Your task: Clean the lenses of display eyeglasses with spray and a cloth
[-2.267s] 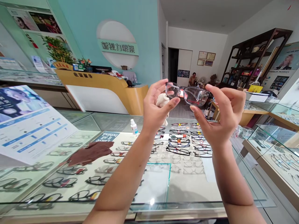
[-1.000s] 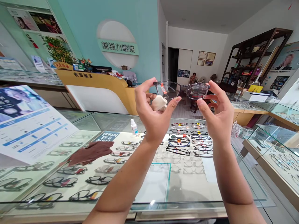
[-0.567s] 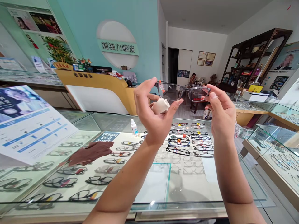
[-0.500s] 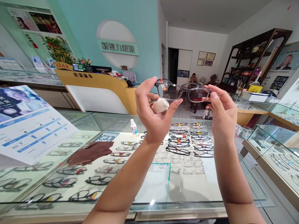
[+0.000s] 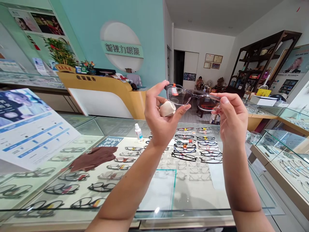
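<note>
A pair of dark-rimmed eyeglasses (image 5: 195, 96) is raised above the glass counter, with an orange-and-white tag on its left lens. My left hand (image 5: 160, 119) grips the frame's left end between thumb and fingers. A small whitish object (image 5: 167, 109) also rests in that palm, under the other fingers. My right hand (image 5: 233, 116) pinches the frame's right end. Below the hands, several eyeglasses (image 5: 185, 147) lie in rows on the counter.
On the glass counter (image 5: 193, 203) are a small white bottle (image 5: 138, 132), a brown cloth (image 5: 94, 158) and a tilted printed board (image 5: 33, 132) at left. Another glass case (image 5: 287, 154) stands at right. A person (image 5: 199, 81) is far behind.
Both hands and the eyeglasses have shifted slightly to the right. The glasses have turned a little, and both hands still hold them.
</note>
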Available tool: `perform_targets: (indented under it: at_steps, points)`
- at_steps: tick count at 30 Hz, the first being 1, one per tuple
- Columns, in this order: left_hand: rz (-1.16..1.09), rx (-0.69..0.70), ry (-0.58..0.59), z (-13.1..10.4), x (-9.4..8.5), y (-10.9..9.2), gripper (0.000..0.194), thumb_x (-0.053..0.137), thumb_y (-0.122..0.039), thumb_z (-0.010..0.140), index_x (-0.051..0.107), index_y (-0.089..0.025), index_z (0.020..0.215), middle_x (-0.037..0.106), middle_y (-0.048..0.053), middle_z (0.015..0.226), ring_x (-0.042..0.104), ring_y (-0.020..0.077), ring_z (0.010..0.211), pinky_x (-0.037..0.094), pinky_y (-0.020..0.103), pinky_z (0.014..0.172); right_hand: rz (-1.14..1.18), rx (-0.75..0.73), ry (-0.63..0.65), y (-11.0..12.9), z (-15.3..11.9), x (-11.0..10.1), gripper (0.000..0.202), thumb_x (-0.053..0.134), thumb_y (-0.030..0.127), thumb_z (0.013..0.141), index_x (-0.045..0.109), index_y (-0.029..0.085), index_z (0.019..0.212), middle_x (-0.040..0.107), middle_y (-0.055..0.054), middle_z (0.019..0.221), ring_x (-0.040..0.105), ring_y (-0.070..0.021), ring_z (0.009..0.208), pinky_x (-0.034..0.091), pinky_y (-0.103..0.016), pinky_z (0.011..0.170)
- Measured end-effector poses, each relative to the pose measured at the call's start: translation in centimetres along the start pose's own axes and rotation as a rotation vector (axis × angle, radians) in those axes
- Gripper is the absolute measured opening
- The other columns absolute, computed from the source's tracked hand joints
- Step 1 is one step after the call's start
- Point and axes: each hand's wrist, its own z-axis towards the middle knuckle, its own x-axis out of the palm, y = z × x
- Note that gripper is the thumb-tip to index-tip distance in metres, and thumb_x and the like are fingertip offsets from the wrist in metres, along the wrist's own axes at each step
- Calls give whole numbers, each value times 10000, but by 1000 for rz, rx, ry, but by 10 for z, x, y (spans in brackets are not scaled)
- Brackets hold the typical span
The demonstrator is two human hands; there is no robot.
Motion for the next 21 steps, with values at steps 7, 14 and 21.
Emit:
perform_targets:
  at_steps: [7,14,21]
  points:
    - [-31,6,-11,1,6,-3,829,788,-762,814,546,-290,1450,620,135,1445,705,303,1198,598,435,960,100,66,42,-3,1,-2,262,749,565,932,770,321,1027,816,-8,1090,651,-131,642,589,-320,597]
    - [-105,-47,36,2,3,-6,770,823,-714,811,547,-363,1438,612,127,1481,688,316,1246,617,475,981,100,53,63,-4,2,-4,264,735,568,944,774,325,1039,811,-3,1062,627,-126,624,577,-322,589]
    - [-143,-144,78,4,0,-16,816,837,-747,772,525,-343,1410,689,118,1343,716,320,1234,651,461,933,56,63,2,-7,3,-4,292,743,573,932,784,298,1023,791,-10,987,722,-162,806,613,-346,768]
